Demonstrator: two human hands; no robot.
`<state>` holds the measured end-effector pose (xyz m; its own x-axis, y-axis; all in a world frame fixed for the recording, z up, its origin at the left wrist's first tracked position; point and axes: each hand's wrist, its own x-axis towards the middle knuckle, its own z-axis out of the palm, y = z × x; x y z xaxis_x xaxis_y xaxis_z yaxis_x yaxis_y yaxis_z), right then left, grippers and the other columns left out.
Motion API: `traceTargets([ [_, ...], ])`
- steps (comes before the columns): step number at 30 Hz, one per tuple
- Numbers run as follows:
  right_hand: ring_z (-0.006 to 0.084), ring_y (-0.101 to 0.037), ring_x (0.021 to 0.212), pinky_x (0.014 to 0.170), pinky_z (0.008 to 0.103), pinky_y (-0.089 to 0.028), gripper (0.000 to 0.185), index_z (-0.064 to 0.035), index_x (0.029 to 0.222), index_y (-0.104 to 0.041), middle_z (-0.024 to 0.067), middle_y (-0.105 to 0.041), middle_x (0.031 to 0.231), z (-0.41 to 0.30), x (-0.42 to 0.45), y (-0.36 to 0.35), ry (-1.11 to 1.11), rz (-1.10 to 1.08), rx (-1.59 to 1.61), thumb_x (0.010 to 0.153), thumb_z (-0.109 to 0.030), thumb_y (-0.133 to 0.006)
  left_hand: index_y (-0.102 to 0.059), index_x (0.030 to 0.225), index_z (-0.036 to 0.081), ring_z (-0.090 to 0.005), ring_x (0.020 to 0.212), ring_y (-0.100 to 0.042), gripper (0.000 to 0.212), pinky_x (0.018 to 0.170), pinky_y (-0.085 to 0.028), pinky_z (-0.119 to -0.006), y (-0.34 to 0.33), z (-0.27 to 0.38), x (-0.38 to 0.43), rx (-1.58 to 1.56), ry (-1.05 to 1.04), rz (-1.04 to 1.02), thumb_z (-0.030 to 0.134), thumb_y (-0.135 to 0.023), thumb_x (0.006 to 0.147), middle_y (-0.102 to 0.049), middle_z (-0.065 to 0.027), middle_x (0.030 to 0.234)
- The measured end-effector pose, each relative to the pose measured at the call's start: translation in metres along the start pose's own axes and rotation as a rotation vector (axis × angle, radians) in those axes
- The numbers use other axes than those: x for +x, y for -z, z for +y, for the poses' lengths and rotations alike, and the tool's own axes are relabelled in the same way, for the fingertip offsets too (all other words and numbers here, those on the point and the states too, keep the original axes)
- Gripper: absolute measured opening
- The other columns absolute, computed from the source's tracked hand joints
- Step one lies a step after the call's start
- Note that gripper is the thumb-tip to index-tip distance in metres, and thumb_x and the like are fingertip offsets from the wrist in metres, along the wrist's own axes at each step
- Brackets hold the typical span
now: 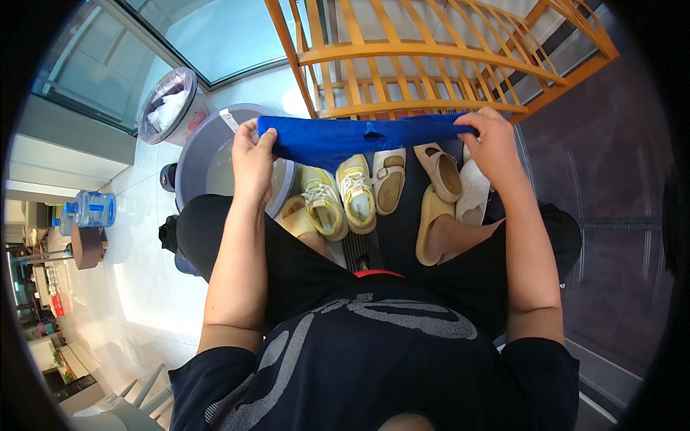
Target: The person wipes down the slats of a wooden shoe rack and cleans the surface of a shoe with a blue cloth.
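Observation:
A blue cloth (334, 137) is stretched out sideways in front of me, with a small dark hole or fold near its middle. My left hand (253, 153) pinches its left end beside the rim of a grey-purple plastic basin (186, 161), which holds cloudy water. The narrower right end is gripped by my right hand (489, 141). Below the cloth stand yellow-and-white sneakers (356, 196), a beige buckled clog (389, 183) and another beige clog (439, 172). A white shoe (473, 194) lies under my right forearm.
A slatted wooden shoe rack (420, 54) rises just beyond the cloth. Behind the basin stands a lined trash bin (170, 108) next to a glass door (226, 37). Blue water jugs (94, 208) are farther left. A dark panel (609, 178) borders my right side.

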<state>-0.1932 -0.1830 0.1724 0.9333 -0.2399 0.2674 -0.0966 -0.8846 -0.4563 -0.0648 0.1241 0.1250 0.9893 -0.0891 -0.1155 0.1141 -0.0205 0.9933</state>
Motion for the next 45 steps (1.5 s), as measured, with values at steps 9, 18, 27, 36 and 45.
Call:
traceTargets([
  [9,0.0085,-0.053,0.071,0.066,0.0217,-0.041,0.009,-0.0053,0.082,-0.057,0.0006,-0.057,0.079,0.02,0.002,0.001,-0.322,-0.137,1.027,0.079,-0.012,-0.061,-0.062,0.102,0.005,-0.0261,0.095,-0.049,0.046,0.083,-0.042,-0.03,0.0,0.027,-0.029,0.879,-0.233,-0.394,0.024,-0.078,0.064,-0.049,-0.0137,0.095],
  [18,0.0115,-0.055,0.063,0.058,0.0243,-0.044,0.016,-0.001,0.087,-0.056,0.0046,-0.059,0.076,-0.01,0.012,-0.026,-0.549,0.171,1.088,0.078,-0.014,-0.06,-0.063,0.087,-0.002,-0.0122,0.079,-0.057,0.033,0.072,-0.046,-0.025,-0.009,0.021,-0.032,0.055,0.22,-0.53,0.03,-0.056,0.086,-0.06,-0.0084,0.093],
  [27,0.013,-0.054,0.076,0.067,0.0296,-0.048,0.033,-0.0103,0.1,-0.053,0.0023,-0.055,0.092,-0.077,-0.027,-0.053,-0.672,-0.433,1.598,0.081,-0.037,-0.059,-0.052,0.101,-0.002,-0.0204,0.082,-0.057,0.032,0.072,-0.047,-0.032,-0.08,0.002,-0.059,0.446,-0.438,-0.396,0.007,-0.063,0.073,-0.057,-0.0109,0.091],
  [36,0.0204,-0.061,0.085,0.072,0.0347,-0.051,0.027,-0.0045,0.102,-0.056,0.0089,-0.061,0.096,-0.029,-0.034,-0.076,-0.911,-0.287,1.696,0.077,-0.015,-0.055,-0.048,0.116,-0.001,-0.0152,0.093,-0.056,0.042,0.082,-0.044,-0.028,-0.073,-0.002,-0.077,0.137,-0.234,-0.648,0.005,-0.061,0.076,-0.056,-0.0096,0.107],
  [45,0.0303,-0.044,0.115,0.096,0.0471,-0.035,0.056,-0.0054,0.125,-0.043,0.0167,-0.046,0.124,0.034,-0.048,-0.039,-0.269,-0.033,2.095,0.084,-0.043,-0.048,-0.051,0.094,-0.004,-0.0227,0.083,-0.058,0.016,0.074,-0.049,-0.03,-0.039,-0.072,-0.022,-0.524,0.534,0.03,0.009,-0.049,0.084,-0.057,-0.0147,0.09],
])
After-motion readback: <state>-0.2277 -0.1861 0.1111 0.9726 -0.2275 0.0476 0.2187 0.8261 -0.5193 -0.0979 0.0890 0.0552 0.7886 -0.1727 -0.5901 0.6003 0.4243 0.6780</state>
